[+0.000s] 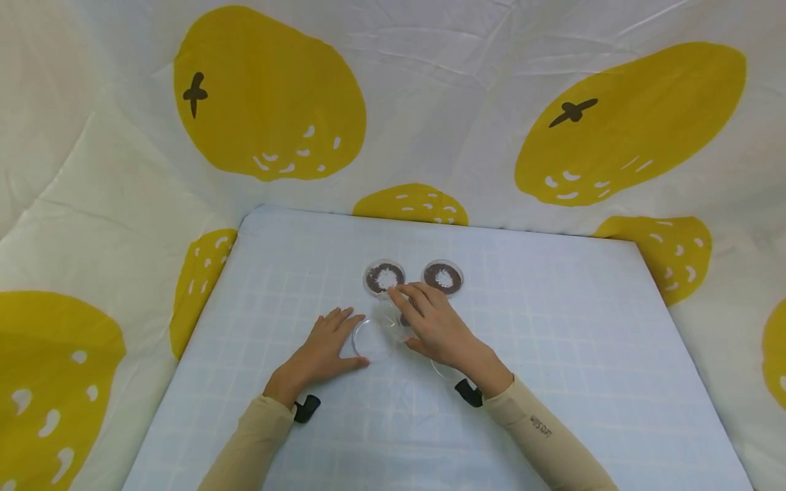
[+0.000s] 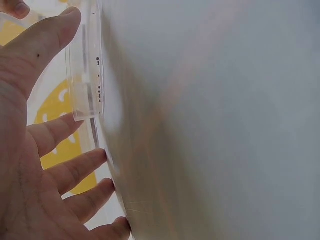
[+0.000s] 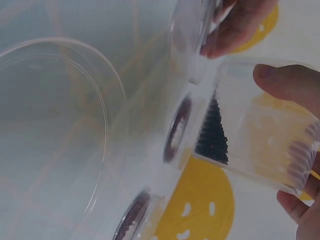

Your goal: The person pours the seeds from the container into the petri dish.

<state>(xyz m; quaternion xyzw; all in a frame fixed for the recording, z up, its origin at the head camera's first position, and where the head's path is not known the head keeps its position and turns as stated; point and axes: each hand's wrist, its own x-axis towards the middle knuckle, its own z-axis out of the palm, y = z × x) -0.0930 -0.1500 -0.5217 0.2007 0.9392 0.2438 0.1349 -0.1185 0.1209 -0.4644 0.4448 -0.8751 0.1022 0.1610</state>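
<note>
My left hand [image 1: 322, 349] lies at the left of a clear petri dish [image 1: 371, 339], thumb and index finger on opposite sides of its rim. Several dark specks show on the dish's side [image 2: 90, 75] in the left wrist view. Just above and to the right, my right hand [image 1: 432, 326] grips a clear plastic container [image 3: 255, 125] between thumb and fingers. The container is tilted, and small black grains [image 3: 212, 135] are heaped against one end. Whether any grains are falling cannot be seen.
Behind the hands stand two petri dishes, left [image 1: 385, 277] and right [image 1: 443, 277], each with dark brown material around a white centre. A clear round dish or lid [image 1: 447, 372] lies partly under my right wrist. Lemon-patterned cloth surrounds the pale table [image 1: 552, 327].
</note>
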